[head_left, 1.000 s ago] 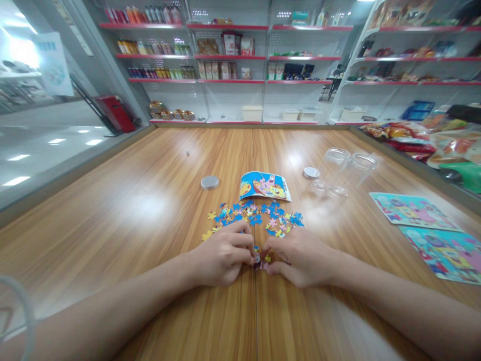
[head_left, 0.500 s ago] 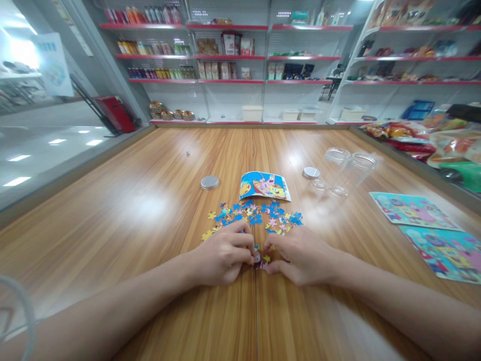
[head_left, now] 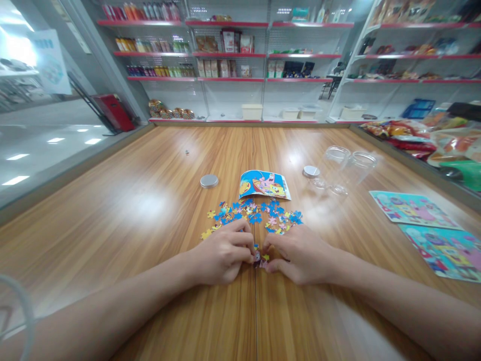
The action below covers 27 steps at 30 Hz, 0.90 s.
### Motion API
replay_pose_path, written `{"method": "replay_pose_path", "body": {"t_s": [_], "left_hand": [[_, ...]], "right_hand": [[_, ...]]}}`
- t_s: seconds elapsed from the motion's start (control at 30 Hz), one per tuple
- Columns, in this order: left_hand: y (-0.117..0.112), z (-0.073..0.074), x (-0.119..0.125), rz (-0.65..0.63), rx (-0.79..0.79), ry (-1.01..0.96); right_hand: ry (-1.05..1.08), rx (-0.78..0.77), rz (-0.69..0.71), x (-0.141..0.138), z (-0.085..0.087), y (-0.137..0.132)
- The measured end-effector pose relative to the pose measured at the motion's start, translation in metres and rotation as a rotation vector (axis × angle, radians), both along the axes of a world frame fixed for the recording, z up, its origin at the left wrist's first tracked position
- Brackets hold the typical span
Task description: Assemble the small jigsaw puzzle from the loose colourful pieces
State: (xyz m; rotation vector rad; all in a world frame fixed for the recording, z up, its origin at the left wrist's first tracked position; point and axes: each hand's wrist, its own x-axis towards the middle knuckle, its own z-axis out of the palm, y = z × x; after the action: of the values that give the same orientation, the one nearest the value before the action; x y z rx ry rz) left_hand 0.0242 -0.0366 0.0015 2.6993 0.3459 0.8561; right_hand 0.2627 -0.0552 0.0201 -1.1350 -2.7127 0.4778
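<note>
Both hands rest on the wooden table [head_left: 150,200], fingertips meeting over a few small puzzle pieces [head_left: 258,258]. My left hand [head_left: 221,255] is curled, its thumb and fingers pinching those pieces. My right hand [head_left: 300,253] is curled the same way and presses on them from the right. Just beyond the hands lies a scattered pile of blue, yellow and pink puzzle pieces [head_left: 255,215]. Behind the pile lies a cartoon reference picture [head_left: 265,184].
A metal lid [head_left: 209,181] lies left of the picture, another lid [head_left: 311,171] to its right. Two clear jars [head_left: 347,168] lie on their sides at right. Two cartoon puzzle boards [head_left: 428,225] lie at the right edge. Stocked shelves line the back wall.
</note>
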Motion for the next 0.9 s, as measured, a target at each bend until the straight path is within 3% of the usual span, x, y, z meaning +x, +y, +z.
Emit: {"method": "replay_pose_path", "body": {"t_s": [0.47,0.63,0.7,0.9], "left_hand": [[0.002,0.0,0.001,0.043,0.05,-0.009],[0.004,-0.004,-0.002,0.012,0.027,-0.031],[0.003,-0.004,-0.002,-0.019,0.011,-0.029],[-0.002,0.001,0.0,-0.116,-0.074,0.005]], "right_hand": [[-0.017,0.066,0.054,0.002,0.0,-0.001],[-0.047,0.156,0.057,0.003,-0.005,0.001],[-0.036,0.232,-0.011,0.005,-0.009,0.005],[0.027,0.389,-0.396,0.016,-0.01,0.022]]}}
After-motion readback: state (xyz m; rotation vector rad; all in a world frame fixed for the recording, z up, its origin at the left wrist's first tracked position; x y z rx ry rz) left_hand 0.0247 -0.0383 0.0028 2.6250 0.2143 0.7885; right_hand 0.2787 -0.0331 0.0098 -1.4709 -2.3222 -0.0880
